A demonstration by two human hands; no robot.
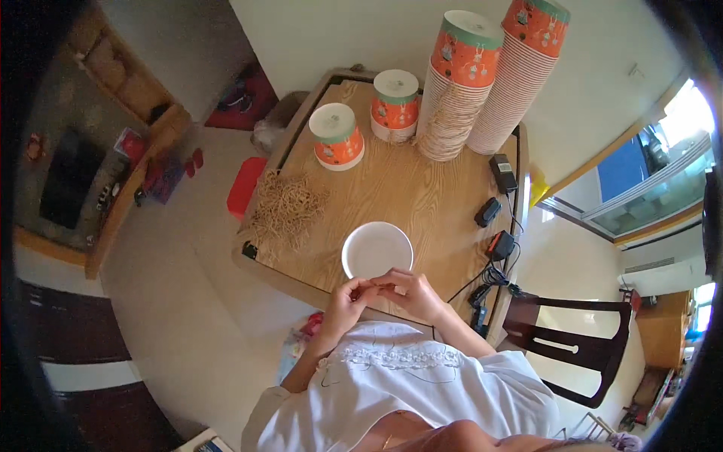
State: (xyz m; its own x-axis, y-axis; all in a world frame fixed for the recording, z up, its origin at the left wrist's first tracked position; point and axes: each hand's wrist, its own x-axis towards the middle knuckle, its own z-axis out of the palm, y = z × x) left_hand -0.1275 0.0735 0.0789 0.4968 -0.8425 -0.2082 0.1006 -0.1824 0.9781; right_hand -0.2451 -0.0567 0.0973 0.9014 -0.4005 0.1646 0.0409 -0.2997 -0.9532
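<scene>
Both hands, left hand [348, 295] and right hand [410, 290], meet at the counter's near edge beside the white paper bowl [376, 249], fingers pinched on something too small to identify; rubber bands [286, 205] lie at the left edge.

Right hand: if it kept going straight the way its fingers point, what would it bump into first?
Probably the left hand. The right hand points across at it, fingertips nearly meeting beside the white bowl.
</scene>
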